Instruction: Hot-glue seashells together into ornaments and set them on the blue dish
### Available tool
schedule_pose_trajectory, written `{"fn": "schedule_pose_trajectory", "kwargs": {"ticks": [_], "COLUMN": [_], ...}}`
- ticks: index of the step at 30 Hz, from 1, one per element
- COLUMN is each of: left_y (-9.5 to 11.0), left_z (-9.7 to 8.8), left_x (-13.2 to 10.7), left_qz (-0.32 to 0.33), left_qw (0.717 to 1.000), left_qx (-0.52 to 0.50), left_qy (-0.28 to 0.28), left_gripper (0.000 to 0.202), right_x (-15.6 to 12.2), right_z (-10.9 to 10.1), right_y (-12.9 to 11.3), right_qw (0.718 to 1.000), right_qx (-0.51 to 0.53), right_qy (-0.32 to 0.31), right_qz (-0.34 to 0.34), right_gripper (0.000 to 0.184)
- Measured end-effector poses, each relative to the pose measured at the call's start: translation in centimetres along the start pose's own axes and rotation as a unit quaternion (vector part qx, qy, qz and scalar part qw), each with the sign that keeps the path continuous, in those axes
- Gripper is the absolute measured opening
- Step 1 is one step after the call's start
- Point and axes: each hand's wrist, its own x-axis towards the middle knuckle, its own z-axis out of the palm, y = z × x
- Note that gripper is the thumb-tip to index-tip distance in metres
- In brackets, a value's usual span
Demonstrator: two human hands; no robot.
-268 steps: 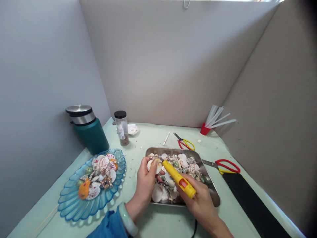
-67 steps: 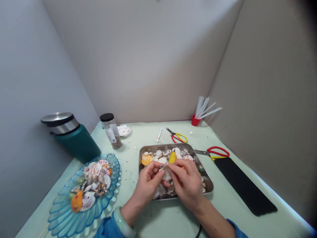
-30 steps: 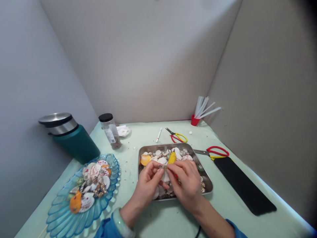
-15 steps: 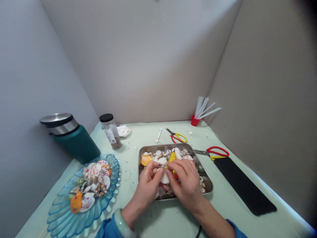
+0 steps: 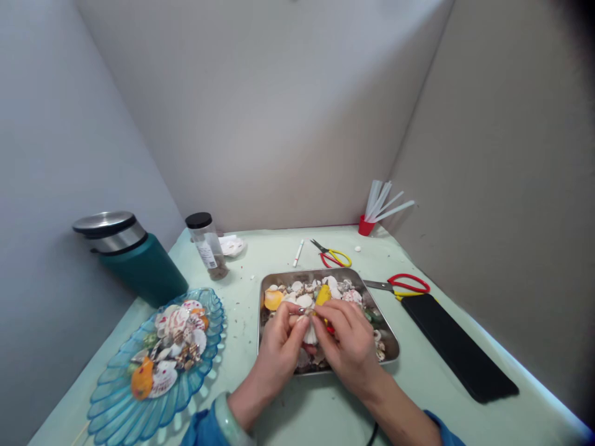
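A white ribbed seashell (image 5: pixel 310 333) is pinched between the fingertips of both hands, above a metal tray (image 5: pixel 393 337) full of shells. My left hand (image 5: pixel 282 334) grips its left side with thumb and fingers. From the right, my right hand (image 5: pixel 348 334) holds the shell near its upper edge, with its fingers bent; what lies right under those fingertips is hidden. Just beyond the hands, a yellow piece (image 5: pixel 323 294) lies among the shells in the tray. An orange shell (image 5: pixel 273 300) rests in the tray's far left corner.
At left, a blue scalloped dish (image 5: pixel 105 396) bears painted shells, beside a teal flask (image 5: pixel 144 266) and a black-lidded jar (image 5: pixel 207 248). Behind the tray lie a marker (image 5: pixel 298 254) and scissors (image 5: pixel 332 254). Larger scissors (image 5: pixel 404 285), a black slab (image 5: pixel 458 347) and a red cup (image 5: pixel 366 226) of white sticks are at right.
Both hands stay together on the white shell. Its angle and the fingertips have shifted only slightly; nothing else has visibly moved.
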Motion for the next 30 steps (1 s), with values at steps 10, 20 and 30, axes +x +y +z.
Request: {"fn": "schedule_pose_trajectory", "kwargs": {"ticks": [10, 20, 30], "left_y": [-0.06, 0.07, 0.5], "left_z": [0.03, -0.19, -0.39], "left_x": [-0.26, 0.18, 0.4], "left_qz": [0.017, -0.007, -0.035], "left_qw": [1.0, 0.999, 0.994], "left_qx": [0.025, -0.035, -0.106], "left_qy": [-0.001, -0.007, 0.013], "left_gripper": [0.019, 0.025, 0.028], "right_x": [-0.25, 0.06, 0.14], "right_z": [0.12, 0.0, 0.01], "right_y": [0.02, 0.18, 0.23], "right_qw": [1.0, 1.0, 0.999], "right_qx": [0.016, 0.005, 0.014], "right_qy": [0.0, 0.0, -0.006], "right_qz": [0.025, 0.027, 0.047], "right_gripper": [0.012, 0.015, 0.007]}}
